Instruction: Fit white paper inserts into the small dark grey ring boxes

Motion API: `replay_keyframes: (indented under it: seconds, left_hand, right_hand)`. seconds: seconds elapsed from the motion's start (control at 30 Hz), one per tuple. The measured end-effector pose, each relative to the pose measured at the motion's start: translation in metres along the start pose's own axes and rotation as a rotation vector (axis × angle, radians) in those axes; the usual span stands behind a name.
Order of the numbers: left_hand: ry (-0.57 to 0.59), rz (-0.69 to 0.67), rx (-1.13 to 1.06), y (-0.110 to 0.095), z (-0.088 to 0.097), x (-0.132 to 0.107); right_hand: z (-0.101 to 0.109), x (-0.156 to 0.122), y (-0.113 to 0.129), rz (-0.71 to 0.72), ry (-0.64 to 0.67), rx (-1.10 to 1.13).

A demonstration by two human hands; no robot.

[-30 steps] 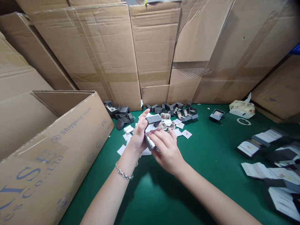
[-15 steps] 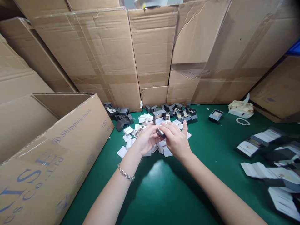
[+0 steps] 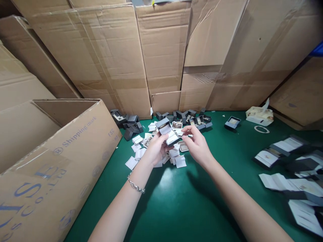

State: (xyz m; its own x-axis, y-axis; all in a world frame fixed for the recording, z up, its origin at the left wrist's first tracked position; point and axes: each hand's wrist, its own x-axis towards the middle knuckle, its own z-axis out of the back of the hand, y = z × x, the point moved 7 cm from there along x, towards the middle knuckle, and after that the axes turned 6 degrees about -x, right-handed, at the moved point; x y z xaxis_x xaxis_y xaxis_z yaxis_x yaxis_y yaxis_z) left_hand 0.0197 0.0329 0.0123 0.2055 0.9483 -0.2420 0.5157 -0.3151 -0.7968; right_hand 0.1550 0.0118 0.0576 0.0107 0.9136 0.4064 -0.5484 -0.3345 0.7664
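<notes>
My left hand (image 3: 154, 150) holds a small grey hinged box (image 3: 167, 130), lid up, with a white insert showing inside. My right hand (image 3: 197, 146) hovers just right of the box, fingers pinched together near its white insert; I cannot tell whether they hold anything. Below both hands lies a scatter of white cards (image 3: 156, 153) on the green table (image 3: 176, 198). A heap of more small grey boxes (image 3: 188, 119) sits beyond the hands against the cardboard wall.
A large open carton (image 3: 58, 158) printed "Shipping mark" stands at the left. Cardboard sheets (image 3: 164, 53) wall off the back. Another grey box pile (image 3: 128, 122), a lone open box (image 3: 232, 123), a tape ring (image 3: 261, 129) and flat dark packs (image 3: 290, 168) lie around.
The right hand has come off the box and moved right. The left hand has lifted and turned the box so its open lid and white insert face up.
</notes>
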Motion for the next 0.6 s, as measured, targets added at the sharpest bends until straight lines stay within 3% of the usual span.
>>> replay_keyframes:
  seconds: [0.1,0.2,0.6]
  left_hand:
    - [0.038,-0.025,0.025,-0.001,-0.004,-0.001]
    - [0.054,-0.036,0.038,0.000,-0.008,-0.003]
    - [-0.017,-0.020,0.158,0.010,0.003,0.004]
  right_hand:
    - [-0.017,-0.001,-0.017,-0.231,0.236,-0.002]
    - [-0.029,-0.005,-0.025,-0.316,0.388,0.014]
    - [-0.039,-0.009,-0.029,-0.368,0.406,0.077]
